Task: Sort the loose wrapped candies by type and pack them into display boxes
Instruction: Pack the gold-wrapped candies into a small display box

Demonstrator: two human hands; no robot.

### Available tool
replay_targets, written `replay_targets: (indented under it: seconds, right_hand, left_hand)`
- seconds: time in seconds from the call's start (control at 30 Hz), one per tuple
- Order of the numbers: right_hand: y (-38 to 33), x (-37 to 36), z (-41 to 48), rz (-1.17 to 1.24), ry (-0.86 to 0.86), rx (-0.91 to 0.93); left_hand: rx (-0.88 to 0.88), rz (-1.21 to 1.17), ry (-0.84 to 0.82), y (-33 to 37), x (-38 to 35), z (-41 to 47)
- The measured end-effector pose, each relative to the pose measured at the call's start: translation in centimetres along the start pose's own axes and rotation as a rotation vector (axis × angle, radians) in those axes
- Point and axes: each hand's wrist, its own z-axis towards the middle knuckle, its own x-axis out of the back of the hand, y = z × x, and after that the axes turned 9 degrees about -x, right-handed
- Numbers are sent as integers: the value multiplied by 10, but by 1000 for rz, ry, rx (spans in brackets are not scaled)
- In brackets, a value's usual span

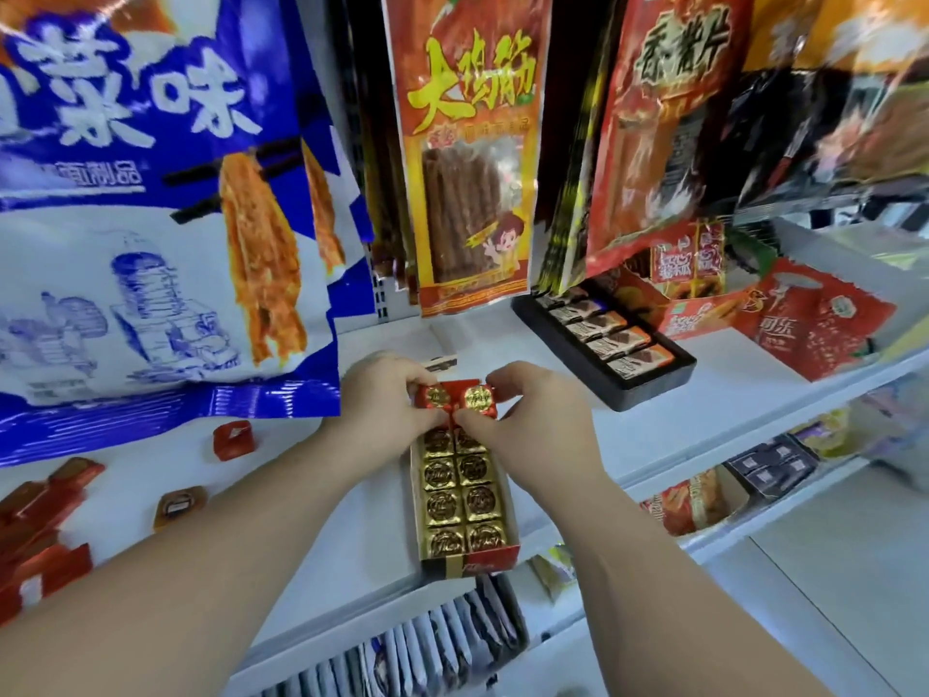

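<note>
Head view: nearest us, at lower centre, the box (pixel 470 563) sits on the white shelf (pixel 704 410). Its two rows are filled with gold candies (pixel 465 500), packed edge to edge. At its far end, in mid-frame, our left hand (pixel 387 399) and right hand (pixel 533 420) meet over two red candies (pixel 433 396) with gold seals. Each hand pinches one with curled fingers, and the pair lies side by side and touching. We cannot tell whether they are fully seated in the box.

We judge them to be light little blocks in crinkly foil, firm enough to press in. The foil looks slippery and easy to dent or tear at the folds. We would hold them by the short sides and push them in flat. The card box looks thin, so its walls may bow under a hard push.

At left lie loose pieces: a red one (pixel 232 440), a brown one (pixel 179 505) and a red heap (pixel 35 520). Further back, right of centre, a black tray (pixel 643 387) holds orange bars (pixel 603 327). Bags (pixel 472 143) hang above.
</note>
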Motion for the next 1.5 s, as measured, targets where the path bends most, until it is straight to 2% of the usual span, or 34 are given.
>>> replay_targets:
  seconds: [0.17, 0.57, 1.03, 1.2, 1.33, 1.4, 1.5]
  right_hand:
    - [4, -7, 5, -80, 15, 9]
    - [5, -26, 16, -87, 13, -23]
    - [12, -23, 20, -142, 6, -21]
    - [4, -24, 15, -212, 47, 35]
    - [-22, -31, 2, -183, 108, 117]
    - [-39, -38, -10, -199, 71, 182]
    - [-63, -53, -31, -222, -67, 276]
  left_hand:
    - [-5, 50, -23, 1, 4, 2]
    - [67, -234, 13, -10, 2, -22]
    - [-12, -285, -26, -26, 2, -45]
    - [101, -151, 21, -56, 27, -65]
    - [159, 209, 107, -103, 59, -77]
    - [144, 310, 79, -122, 69, -81]
    - [87, 292, -17, -136, 74, -84]
